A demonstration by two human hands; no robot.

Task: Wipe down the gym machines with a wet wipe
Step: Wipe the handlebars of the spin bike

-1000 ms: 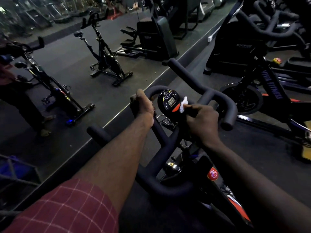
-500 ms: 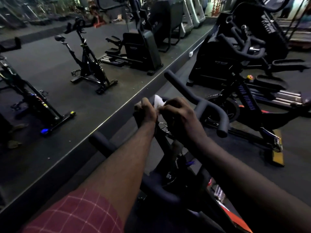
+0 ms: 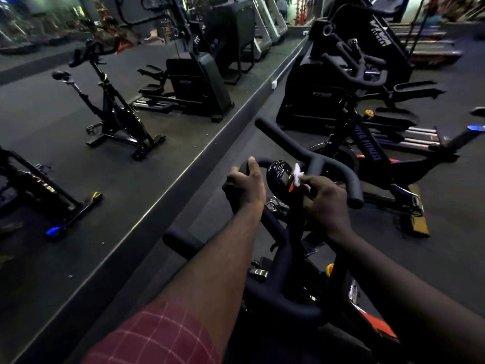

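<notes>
The left hand (image 3: 245,186) grips the curved front loop of the spin bike's handlebar (image 3: 286,140). Just right of it, the right hand (image 3: 325,203) pinches a white wet wipe (image 3: 298,175) against the right edge of the round console (image 3: 278,176), which sits between both hands.

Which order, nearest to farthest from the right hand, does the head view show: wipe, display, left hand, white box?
1. wipe: pinched in the fingers of the right hand.
2. display: just left of the wipe.
3. left hand: farther left, gripping the handlebar.
4. white box: far ahead, on the wall strip.
</notes>
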